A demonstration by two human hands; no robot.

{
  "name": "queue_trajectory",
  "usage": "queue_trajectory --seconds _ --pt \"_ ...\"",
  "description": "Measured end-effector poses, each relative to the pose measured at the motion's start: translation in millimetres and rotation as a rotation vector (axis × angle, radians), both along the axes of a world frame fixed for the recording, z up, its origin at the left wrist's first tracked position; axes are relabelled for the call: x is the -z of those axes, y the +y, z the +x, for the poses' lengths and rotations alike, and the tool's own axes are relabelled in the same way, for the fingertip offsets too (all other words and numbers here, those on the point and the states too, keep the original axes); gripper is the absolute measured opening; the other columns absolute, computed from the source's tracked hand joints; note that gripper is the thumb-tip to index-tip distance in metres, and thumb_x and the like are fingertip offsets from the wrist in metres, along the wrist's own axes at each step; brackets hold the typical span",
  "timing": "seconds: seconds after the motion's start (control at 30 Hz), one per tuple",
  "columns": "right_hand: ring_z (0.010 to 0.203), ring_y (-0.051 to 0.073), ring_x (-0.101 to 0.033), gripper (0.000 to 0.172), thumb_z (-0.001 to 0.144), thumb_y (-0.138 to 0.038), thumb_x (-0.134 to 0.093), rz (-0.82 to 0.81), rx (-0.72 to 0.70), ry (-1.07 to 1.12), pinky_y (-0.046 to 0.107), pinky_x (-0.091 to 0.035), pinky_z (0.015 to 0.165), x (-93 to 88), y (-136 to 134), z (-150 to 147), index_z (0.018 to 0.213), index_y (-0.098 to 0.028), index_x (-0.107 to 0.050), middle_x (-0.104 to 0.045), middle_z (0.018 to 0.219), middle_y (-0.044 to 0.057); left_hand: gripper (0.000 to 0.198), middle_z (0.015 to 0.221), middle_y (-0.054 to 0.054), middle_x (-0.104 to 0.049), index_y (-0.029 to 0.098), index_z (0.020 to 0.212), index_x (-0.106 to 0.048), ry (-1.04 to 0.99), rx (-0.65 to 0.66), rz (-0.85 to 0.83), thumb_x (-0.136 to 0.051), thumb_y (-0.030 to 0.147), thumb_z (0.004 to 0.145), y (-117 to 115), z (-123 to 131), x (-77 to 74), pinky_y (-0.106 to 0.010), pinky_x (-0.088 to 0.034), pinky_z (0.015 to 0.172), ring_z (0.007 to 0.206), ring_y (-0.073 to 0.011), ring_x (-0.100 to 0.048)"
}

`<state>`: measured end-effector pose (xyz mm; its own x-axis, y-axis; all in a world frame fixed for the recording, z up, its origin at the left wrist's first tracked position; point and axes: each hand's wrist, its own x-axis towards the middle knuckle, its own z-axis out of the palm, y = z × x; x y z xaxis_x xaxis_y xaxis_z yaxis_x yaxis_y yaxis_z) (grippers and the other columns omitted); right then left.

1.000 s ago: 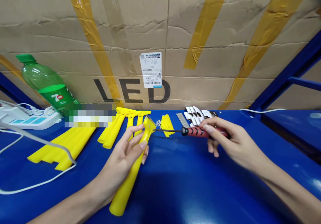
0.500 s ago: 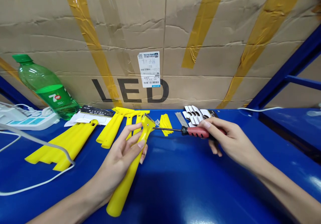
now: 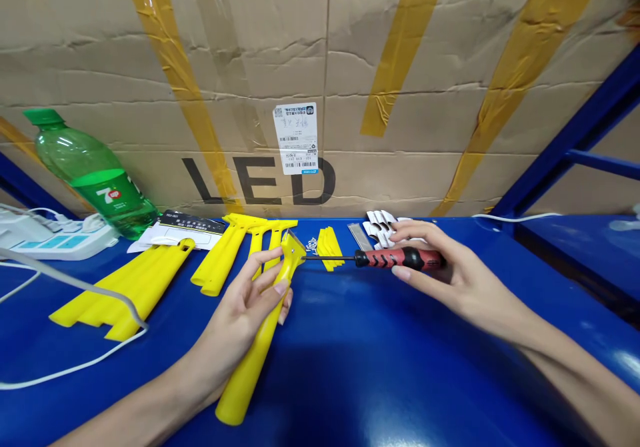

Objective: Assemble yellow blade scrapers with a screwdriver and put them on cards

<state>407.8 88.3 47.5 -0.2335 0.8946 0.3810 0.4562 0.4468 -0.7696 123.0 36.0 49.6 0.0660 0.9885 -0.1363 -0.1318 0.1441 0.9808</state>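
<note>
My left hand (image 3: pixel 250 300) is shut around a yellow plastic scraper (image 3: pixel 260 347), holding it tilted up from the bench with its head pointing away from me. My right hand (image 3: pixel 450 277) grips a screwdriver with a red and black handle (image 3: pixel 400 257). Its thin steel shaft (image 3: pixel 330 257) runs level to the left, and its tip reaches the metal-edged scraper head (image 3: pixel 294 250). The contact point is small, and my left fingers partly hide the scraper's neck.
The blue bench top (image 3: pixel 380 373) holds several yellow scraper handles (image 3: pixel 120 287), small yellow parts (image 3: pixel 327 250), tiny screws (image 3: pixel 312 245), and white packets (image 3: pixel 380 227). A green soda bottle (image 3: pixel 90 173), a power strip (image 3: pixel 55 237), and a white cable (image 3: pixel 75 360) lie left, before a cardboard box (image 3: pixel 320 67).
My right hand has rolled around the screwdriver handle, and its fingers now lie over the top. The screwdriver tip stays at the scraper head, and the left hand barely moves.
</note>
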Motion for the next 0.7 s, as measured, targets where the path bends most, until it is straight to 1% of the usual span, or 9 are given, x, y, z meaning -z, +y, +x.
queue_trajectory --seconds 0.07,0.13,0.2,0.23,0.33,0.4,0.43,0.57,0.7 --pt "0.110 0.025 -0.066 0.027 0.085 -0.047 -0.073 0.087 0.010 -0.005 0.032 -0.055 0.085 -0.7 1.4 2.0 0.100 -0.025 -0.069 -0.068 0.120 0.007 0.047 0.073 0.002 -0.060 0.027 0.125 -0.055 0.000 0.000 0.000 -0.075 0.039 0.084 -0.6 1.4 1.0 -0.028 -0.042 0.070 0.068 -0.0141 -0.054" --pt "0.078 0.020 -0.070 0.029 0.091 -0.051 -0.065 0.016 0.098 0.023 0.029 -0.054 0.065 0.1 1.6 1.9 0.093 -0.023 -0.067 -0.071 0.086 0.005 0.047 0.075 0.002 -0.061 0.027 0.126 -0.055 0.003 0.004 0.003 -0.075 0.039 0.085 -1.6 2.8 2.0 -0.028 -0.042 0.072 0.067 -0.0135 -0.054" --pt "0.046 0.015 -0.056 0.036 0.096 -0.056 -0.054 -0.111 0.175 0.039 0.027 -0.044 0.046 1.1 0.6 0.9 0.096 -0.022 -0.065 -0.059 0.057 -0.002 0.050 0.077 0.002 -0.061 0.027 0.129 -0.054 0.002 0.006 -0.009 -0.074 0.040 0.085 -2.4 3.9 2.7 -0.029 -0.042 0.073 0.068 -0.0133 -0.054" --pt "0.041 0.014 -0.052 0.038 0.098 -0.057 -0.051 -0.147 0.185 0.030 0.027 -0.042 0.044 1.2 0.1 0.8 0.100 -0.022 -0.064 -0.055 0.054 -0.003 0.052 0.077 0.002 -0.062 0.027 0.131 -0.053 0.002 0.005 -0.021 -0.074 0.041 0.085 -2.6 4.2 2.8 -0.029 -0.042 0.072 0.068 -0.0133 -0.054" --pt "0.070 0.018 -0.068 0.035 0.093 -0.054 -0.062 -0.069 0.076 -0.016 0.029 -0.053 0.062 -0.4 0.0 3.2 0.111 -0.024 -0.065 -0.070 0.089 0.005 0.055 0.077 0.003 -0.060 0.027 0.133 -0.050 -0.010 -0.001 -0.058 -0.074 0.040 0.085 -2.0 4.5 2.4 -0.028 -0.041 0.072 0.069 -0.0130 -0.054" --pt "0.094 0.021 -0.068 0.032 0.089 -0.050 -0.068 0.023 0.015 0.002 0.030 -0.054 0.076 -1.6 1.1 5.2 0.109 -0.025 -0.066 -0.067 0.117 0.008 0.055 0.077 0.003 -0.060 0.027 0.133 -0.049 -0.029 0.001 -0.077 -0.075 0.039 0.086 -1.9 4.6 1.8 -0.028 -0.041 0.072 0.069 -0.0126 -0.053" --pt "0.092 0.021 -0.068 0.030 0.089 -0.050 -0.068 0.040 0.023 0.015 0.030 -0.054 0.074 -1.7 1.7 5.6 0.106 -0.025 -0.066 -0.067 0.115 0.007 0.055 0.078 0.003 -0.060 0.027 0.132 -0.049 -0.037 0.006 -0.084 -0.075 0.039 0.086 -2.3 4.7 1.5 -0.028 -0.041 0.071 0.069 -0.0125 -0.053" --pt "0.054 0.015 -0.054 0.033 0.099 -0.054 -0.051 -0.004 0.193 -0.042 0.029 -0.043 0.052 -0.3 1.2 4.0 0.098 -0.023 -0.064 -0.061 0.069 0.000 0.054 0.077 0.002 -0.061 0.026 0.131 -0.050 -0.042 0.014 -0.086 -0.074 0.041 0.086 -4.6 5.1 0.5 -0.027 -0.041 0.070 0.066 -0.0117 -0.052" --pt "0.068 0.017 -0.061 0.032 0.097 -0.052 -0.054 -0.018 0.086 -0.178 0.030 -0.047 0.059 0.1 0.5 4.7 0.112 -0.025 -0.064 -0.070 0.096 0.005 0.054 0.077 0.004 -0.059 0.027 0.132 -0.050 -0.040 -0.003 -0.058 -0.074 0.040 0.086 -2.9 3.6 0.7 -0.027 -0.041 0.072 0.068 -0.0115 -0.053"
